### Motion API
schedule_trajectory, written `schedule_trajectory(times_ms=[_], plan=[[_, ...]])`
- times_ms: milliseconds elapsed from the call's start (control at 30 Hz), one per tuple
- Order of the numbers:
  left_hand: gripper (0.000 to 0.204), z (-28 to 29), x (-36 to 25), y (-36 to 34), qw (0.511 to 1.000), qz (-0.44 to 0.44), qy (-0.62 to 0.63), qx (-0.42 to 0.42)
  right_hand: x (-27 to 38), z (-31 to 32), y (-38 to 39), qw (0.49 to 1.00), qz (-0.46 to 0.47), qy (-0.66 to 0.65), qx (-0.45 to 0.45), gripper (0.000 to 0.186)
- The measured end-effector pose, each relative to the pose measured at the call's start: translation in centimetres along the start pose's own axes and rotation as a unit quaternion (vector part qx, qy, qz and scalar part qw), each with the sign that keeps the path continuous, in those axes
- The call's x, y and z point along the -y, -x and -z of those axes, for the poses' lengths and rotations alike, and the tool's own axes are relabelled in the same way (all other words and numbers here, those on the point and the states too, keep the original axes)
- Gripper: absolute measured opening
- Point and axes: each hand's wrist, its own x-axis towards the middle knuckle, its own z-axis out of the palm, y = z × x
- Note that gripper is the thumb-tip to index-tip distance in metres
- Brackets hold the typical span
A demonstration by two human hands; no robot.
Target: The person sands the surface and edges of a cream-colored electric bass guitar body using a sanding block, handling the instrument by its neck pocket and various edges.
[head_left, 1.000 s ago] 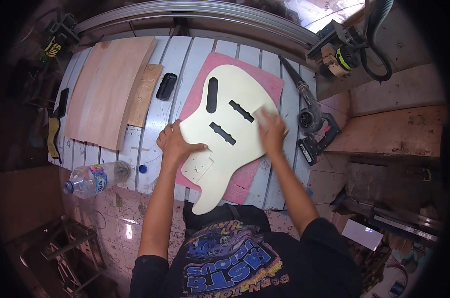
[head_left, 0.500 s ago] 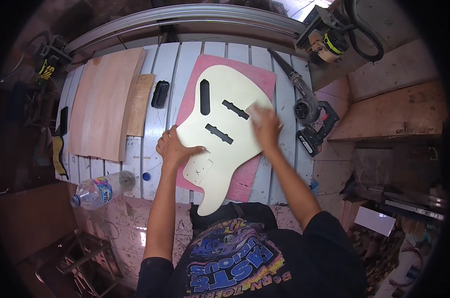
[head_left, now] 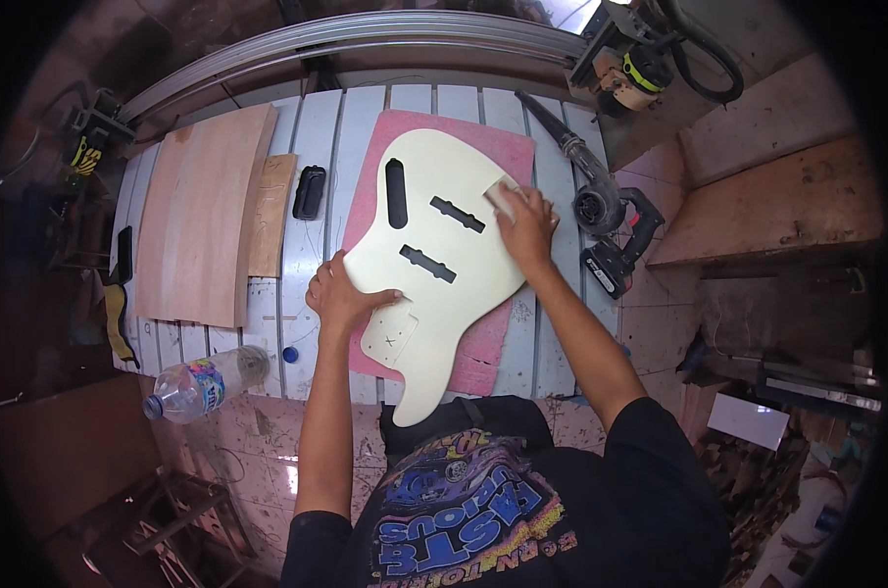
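Apparently at a smoothing step, judging by the pale pad (head_left: pixel 500 199) pinned under the right hand (head_left: pixel 527 230) against the cream guitar body (head_left: pixel 439 323). Grasping that pad with bent right fingers, with its edge poking out just ahead of them. Spread rather than clenched on the left hand (head_left: pixel 344 296), with the thumb across the top face beside the shallow recess (head_left: pixel 390 335) and the other fingers at the body's left edge; cannot tell whether hooked underneath. Find the body lying flat between both sets of fingers, over the pink sheet (head_left: pixel 518 157).

Seems to call next for even pressure under the right fingers, lightened toward the curved rim, plus a steady left hold against sliding. Could catch the pad on the dark slot (head_left: pixel 458 215) just left of the right fingers.

Looks short of face outward, with the outer right fingers over the body's right edge; has slatted table (head_left: pixel 527 363) between those fingers and the cordless blower (head_left: pixel 596 211). Offers more face ahead and inward. Mind the lower horn, nearer the person than either set of fingers, seemingly overhanging the table's near edge
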Motion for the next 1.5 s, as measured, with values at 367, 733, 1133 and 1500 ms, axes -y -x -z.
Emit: schedule_trajectory(times_ms=[367, 733, 1133, 1500], plan=[[0.134, -0.1, 0.0, 0.0, 1.000, 0.001, 0.008, -0.003, 0.3, -2.0, 6.7, 0.986, 0.138, 0.025, 0.092, 0.054], [0.134, 0.0, 1.2, 0.0, 1.000, 0.021, -0.010, 0.002, 11.0, 0.8, 17.5, 0.969, 0.170, -0.050, 0.170, 0.043], [0.119, -0.2, 0.7, -0.7, 0.999, -0.011, -0.033, 0.019, 3.6, -2.4, 9.6, 0.991, 0.093, -0.016, 0.099, 0.054], [0.059, -0.8, 3.7, -1.3, 0.989, -0.121, 0.000, -0.084, 5.8, -2.0, 4.2, 0.990, 0.074, -0.068, 0.095, 0.053]])
